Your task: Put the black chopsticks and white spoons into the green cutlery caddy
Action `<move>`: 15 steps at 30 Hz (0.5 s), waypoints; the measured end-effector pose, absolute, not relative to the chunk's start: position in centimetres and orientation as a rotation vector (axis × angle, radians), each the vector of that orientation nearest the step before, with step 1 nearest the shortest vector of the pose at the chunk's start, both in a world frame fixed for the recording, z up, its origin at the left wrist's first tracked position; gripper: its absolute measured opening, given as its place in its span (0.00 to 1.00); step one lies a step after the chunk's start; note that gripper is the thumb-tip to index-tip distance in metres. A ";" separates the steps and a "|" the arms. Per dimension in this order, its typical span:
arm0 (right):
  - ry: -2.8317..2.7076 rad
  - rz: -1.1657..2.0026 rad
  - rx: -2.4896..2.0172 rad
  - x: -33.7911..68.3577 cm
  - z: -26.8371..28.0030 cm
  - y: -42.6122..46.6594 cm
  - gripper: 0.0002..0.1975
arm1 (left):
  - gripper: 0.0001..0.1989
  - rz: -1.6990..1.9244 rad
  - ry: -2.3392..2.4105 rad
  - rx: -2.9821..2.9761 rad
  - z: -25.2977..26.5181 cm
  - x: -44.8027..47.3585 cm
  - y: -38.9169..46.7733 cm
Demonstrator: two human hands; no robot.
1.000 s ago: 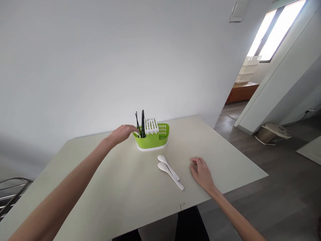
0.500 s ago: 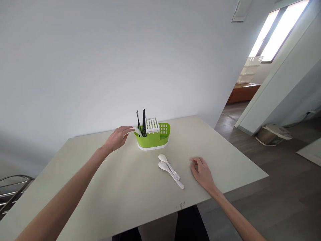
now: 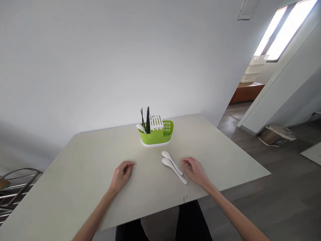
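Observation:
A green basket [image 3: 155, 136] with a white base stands at the back of the table. Black chopsticks [image 3: 147, 121] and a white spoon [image 3: 140, 128] lean in its left part. Two more white spoons lie side by side on the tabletop: a nearer spoon [image 3: 174, 170] and a farther spoon [image 3: 172, 161]. My left hand [image 3: 121, 176] rests on the table in front and left of the basket, thumb and finger curled together, nothing in them. To the right of the spoon handles, my right hand [image 3: 196, 170] is loosely bent with fingers slightly apart, empty and not touching them.
The pale table [image 3: 82, 170] meets a grey-white wall [image 3: 112, 67] behind. A white slotted piece [image 3: 156, 122] sits across the basket top. At left is a metal rack [image 3: 17, 190]. A lidded bin [image 3: 277, 134] stands on the floor at right.
My left hand has let go of the white spoon in the basket and drawn back to the tabletop. My right hand has moved left, closer to the two lying spoons.

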State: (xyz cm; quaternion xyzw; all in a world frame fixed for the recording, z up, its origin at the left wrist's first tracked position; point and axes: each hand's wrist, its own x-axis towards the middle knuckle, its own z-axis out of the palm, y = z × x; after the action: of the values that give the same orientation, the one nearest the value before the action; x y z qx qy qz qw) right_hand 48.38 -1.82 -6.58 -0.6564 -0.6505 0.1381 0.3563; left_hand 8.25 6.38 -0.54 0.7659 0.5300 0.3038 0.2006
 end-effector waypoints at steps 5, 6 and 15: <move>-1.766 0.416 -1.717 45.0 -6.0 0.0 0.15 | 0.15 0.866 1.544 2.031 -0.5 8.1 4.9; -1.779 0.417 -1.733 44.7 -5.9 0.4 0.14 | 0.14 0.868 1.532 2.036 -0.5 8.1 4.7; -1.919 0.386 -1.806 44.8 -4.3 1.1 0.13 | 0.15 0.835 1.514 2.061 -0.4 8.1 4.3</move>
State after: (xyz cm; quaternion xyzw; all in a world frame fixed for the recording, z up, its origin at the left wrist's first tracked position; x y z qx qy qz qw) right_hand 44.78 1.06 -4.32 -0.6588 -0.7001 0.1409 0.2368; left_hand 8.07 4.35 -0.36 0.7466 0.5485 0.3026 0.2241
